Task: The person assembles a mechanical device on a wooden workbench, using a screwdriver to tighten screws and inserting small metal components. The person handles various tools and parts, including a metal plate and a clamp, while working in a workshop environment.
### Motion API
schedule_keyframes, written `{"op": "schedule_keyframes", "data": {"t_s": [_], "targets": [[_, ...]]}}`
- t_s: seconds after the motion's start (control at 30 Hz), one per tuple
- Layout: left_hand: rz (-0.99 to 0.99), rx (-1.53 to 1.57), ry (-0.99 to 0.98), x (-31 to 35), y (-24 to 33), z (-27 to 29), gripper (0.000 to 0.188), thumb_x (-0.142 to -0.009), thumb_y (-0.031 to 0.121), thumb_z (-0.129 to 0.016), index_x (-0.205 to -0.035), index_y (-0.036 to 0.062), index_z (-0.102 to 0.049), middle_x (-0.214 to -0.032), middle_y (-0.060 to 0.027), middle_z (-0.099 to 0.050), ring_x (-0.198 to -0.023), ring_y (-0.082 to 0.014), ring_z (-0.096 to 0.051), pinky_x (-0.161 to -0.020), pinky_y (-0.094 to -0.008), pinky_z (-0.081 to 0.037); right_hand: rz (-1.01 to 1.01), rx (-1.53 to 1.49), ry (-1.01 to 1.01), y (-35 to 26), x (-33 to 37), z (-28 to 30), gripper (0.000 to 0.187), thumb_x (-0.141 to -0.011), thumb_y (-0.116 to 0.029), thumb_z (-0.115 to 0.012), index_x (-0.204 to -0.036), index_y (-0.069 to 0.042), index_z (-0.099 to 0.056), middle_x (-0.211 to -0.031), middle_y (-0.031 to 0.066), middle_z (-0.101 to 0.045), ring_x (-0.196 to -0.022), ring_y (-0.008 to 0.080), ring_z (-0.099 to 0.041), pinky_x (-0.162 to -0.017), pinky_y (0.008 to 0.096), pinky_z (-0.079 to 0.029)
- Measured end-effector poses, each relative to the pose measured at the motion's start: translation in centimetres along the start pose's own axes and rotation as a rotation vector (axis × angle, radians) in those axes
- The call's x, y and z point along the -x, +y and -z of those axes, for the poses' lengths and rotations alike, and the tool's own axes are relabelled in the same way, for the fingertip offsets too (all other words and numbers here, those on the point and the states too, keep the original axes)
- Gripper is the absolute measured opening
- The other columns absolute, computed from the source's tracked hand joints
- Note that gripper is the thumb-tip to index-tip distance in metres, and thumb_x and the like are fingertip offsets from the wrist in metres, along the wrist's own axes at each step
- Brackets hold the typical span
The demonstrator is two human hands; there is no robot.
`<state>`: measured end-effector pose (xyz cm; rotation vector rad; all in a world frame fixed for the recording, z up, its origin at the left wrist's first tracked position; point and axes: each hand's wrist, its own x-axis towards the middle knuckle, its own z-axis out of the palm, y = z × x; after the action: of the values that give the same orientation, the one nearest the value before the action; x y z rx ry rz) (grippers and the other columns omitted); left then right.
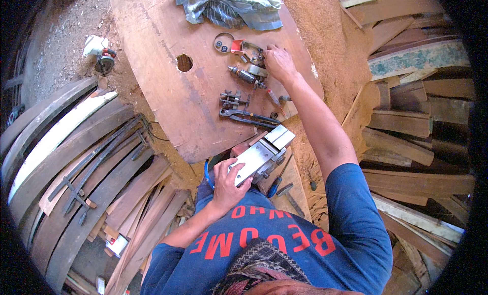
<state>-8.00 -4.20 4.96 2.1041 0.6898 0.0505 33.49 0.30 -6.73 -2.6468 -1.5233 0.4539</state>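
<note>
Left hand [231, 185] is clamping the silver electric planer [260, 155] by the worktop's [152, 81] near edge; right hand [278, 64] is sitting well apart, beside the red-trimmed metal part [238, 46], can't tell if gripping. Imo, keeping that planer steady is probably preventing slips.
</note>
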Motion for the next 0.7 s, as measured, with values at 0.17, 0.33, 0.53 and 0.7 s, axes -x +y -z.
{"op": "schedule_keyframes", "data": {"t_s": [0.17, 0.33, 0.53, 0.7], "targets": [[0.003, 0.007, -0.012, -0.1, 0.2, 0.2, 0.052, -0.078, 0.019, -0.089, -0.124, 0.0048, -0.069, -0.131, -0.0189, -0.057, -0.123, -0.0402, -0.052, -0.106, -0.0517, -0.045, 0.020, -0.020, 0.079, 0.5, 0.2, -0.9, 0.018, -0.091, -0.014, -0.067, -0.103, -0.004, -0.077, -0.114, 0.0181, -0.071, -0.111, 0.0379, -0.070, -0.097, 0.0548, -0.054], [-0.008, 0.005, -0.003, 0.0, 0.1, 0.2, 0.052, -0.078, 0.019, -0.088, -0.124, 0.0044, -0.068, -0.131, -0.0194, -0.057, -0.123, -0.0406, -0.051, -0.106, -0.0520, -0.045, -0.053, -0.281, 0.129, 0.4, 0.7, -0.5, 0.025, -0.088, -0.021, -0.074, -0.109, -0.009, -0.079, -0.115, 0.0184, -0.072, -0.109, 0.0401, -0.071, -0.096, 0.0524, -0.056], [-0.039, -0.015, 0.030, 0.1, -0.3, -0.3, 0.053, -0.077, 0.020, -0.089, -0.124, 0.0065, -0.068, -0.131, -0.0181, -0.059, -0.121, -0.0397, -0.054, -0.105, -0.0523, -0.044, -0.127, -0.493, 0.193, 0.5, 1.1, -0.8, 0.030, -0.088, -0.022, -0.076, -0.116, -0.009, -0.079, -0.109, 0.0208, -0.076, -0.104, 0.0416, -0.073, -0.092, 0.0510, -0.058], [-0.043, -0.045, 0.035, 0.2, -0.2, -0.5, 0.053, -0.077, 0.021, -0.089, -0.123, 0.0061, -0.069, -0.131, -0.0180, -0.060, -0.121, -0.0395, -0.055, -0.105, -0.0516, -0.044, -0.192, -0.636, 0.252, 0.5, 1.2, -1.8, 0.023, -0.090, -0.017, -0.072, -0.108, -0.004, -0.079, -0.096, 0.0209, -0.078, -0.090, 0.0349, -0.076, -0.084, 0.0440, -0.059]]}}
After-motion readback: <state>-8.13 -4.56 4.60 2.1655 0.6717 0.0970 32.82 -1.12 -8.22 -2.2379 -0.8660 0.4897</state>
